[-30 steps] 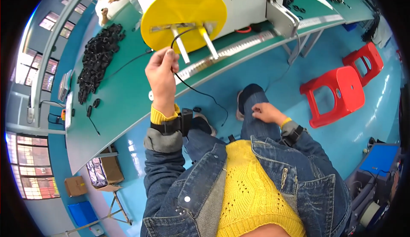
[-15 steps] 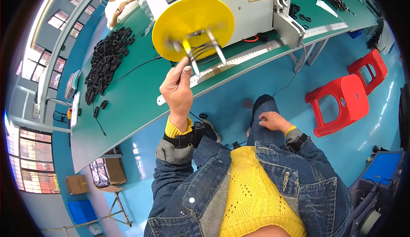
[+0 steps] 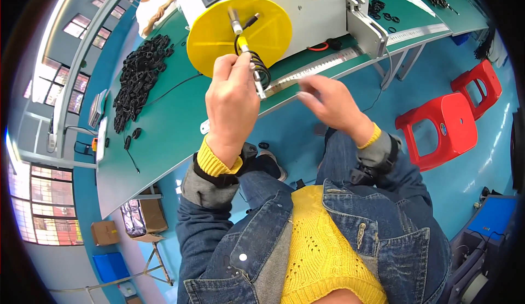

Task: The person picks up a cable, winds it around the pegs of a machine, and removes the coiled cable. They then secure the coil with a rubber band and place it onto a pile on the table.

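Observation:
A black cable (image 3: 262, 68) is coiled around metal prongs on the yellow disc (image 3: 210, 41) of a white winding machine (image 3: 314, 14). One cable end with a plug sticks up in front of the disc. My left hand (image 3: 232, 99) is closed at the prongs, its fingertips pinching at the coil's left side; the exact grip is partly hidden by the fingers. To the right of the coil, my right hand (image 3: 333, 104) is raised over the table's front edge. Its thumb and fingers are apart, slightly blurred, and hold nothing.
A heap of black coiled cables (image 3: 139, 77) lies on the green table (image 3: 164, 145) at the left. A steel ruler (image 3: 322, 66) runs along the front edge. Red stools (image 3: 443, 126) stand at the right. Another person (image 3: 150, 3) sits beyond the table.
The disc was turning with blurred prongs and now looks nearly still. My left hand has moved in to the coil. My right hand has risen from my leg toward the machine.

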Tool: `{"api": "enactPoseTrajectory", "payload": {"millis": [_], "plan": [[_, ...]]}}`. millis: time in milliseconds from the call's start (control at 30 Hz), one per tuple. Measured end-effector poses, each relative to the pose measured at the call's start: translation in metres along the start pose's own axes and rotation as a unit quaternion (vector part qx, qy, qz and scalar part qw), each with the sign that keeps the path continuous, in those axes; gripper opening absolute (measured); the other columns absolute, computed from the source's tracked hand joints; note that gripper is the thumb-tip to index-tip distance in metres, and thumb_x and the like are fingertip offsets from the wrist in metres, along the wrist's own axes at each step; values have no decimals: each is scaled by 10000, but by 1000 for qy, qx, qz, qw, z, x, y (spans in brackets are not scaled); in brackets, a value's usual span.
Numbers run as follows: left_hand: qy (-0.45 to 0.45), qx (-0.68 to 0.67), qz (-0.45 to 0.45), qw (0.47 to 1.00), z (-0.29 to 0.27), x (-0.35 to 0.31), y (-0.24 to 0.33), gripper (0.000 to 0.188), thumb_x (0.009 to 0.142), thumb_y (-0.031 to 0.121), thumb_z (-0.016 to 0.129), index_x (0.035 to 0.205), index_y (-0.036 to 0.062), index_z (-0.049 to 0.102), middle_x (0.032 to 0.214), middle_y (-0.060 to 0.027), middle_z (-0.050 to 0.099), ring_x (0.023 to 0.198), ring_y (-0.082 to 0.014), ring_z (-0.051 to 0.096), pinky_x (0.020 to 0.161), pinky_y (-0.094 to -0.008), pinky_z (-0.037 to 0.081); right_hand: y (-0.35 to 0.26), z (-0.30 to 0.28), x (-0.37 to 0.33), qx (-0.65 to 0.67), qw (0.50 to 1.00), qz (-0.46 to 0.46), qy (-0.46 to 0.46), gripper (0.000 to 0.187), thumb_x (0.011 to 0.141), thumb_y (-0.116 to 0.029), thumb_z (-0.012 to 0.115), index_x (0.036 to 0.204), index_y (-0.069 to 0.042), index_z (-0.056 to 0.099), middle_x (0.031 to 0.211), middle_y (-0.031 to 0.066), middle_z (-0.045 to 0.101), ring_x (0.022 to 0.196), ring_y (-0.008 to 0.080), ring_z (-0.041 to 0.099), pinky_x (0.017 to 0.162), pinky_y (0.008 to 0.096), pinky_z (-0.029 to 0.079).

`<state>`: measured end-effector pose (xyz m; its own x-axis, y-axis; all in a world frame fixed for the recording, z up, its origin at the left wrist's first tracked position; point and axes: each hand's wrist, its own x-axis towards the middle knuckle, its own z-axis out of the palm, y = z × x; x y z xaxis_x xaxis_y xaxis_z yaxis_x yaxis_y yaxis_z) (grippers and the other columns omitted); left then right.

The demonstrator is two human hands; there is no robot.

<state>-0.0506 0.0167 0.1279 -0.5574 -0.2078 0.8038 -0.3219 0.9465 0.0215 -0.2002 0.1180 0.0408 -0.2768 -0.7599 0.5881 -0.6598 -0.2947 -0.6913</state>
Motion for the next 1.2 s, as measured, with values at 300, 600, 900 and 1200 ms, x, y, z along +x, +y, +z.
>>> {"api": "enactPoseTrajectory", "payload": {"millis": [300,600,900,1200], "plan": [[-46,22,-6,999,-6,3,8,150,772,88,625,893,-1,619,817,-118,537,696,-255,560,596,-327,467,-18,27,38,93,989,98,-67,281,729,-194,687,876,-2,544,799,140,586,702,218,583,567,316,444],[-190,60,-40,979,-5,-1,-18,419,856,188,519,1178,-54,405,1055,-261,458,977,-372,477,856,-405,401,13,34,62,91,994,-24,56,781,630,-259,778,1243,-12,363,1108,150,519,943,222,542,767,296,476],[-234,-113,-90,961,-4,1,-24,366,890,203,471,1143,-54,409,992,-266,495,900,-404,509,776,-416,432,12,55,58,274,961,-19,29,790,699,-167,718,1317,5,258,1060,168,545,909,226,577,786,337,487],[-217,-25,-64,974,0,-3,-7,203,867,191,504,879,-10,475,801,-184,530,697,-376,544,583,-418,444,-16,70,37,56,982,-41,176,436,774,-91,590,1131,30,370,755,215,580,690,372,596,607,414,480]]}}
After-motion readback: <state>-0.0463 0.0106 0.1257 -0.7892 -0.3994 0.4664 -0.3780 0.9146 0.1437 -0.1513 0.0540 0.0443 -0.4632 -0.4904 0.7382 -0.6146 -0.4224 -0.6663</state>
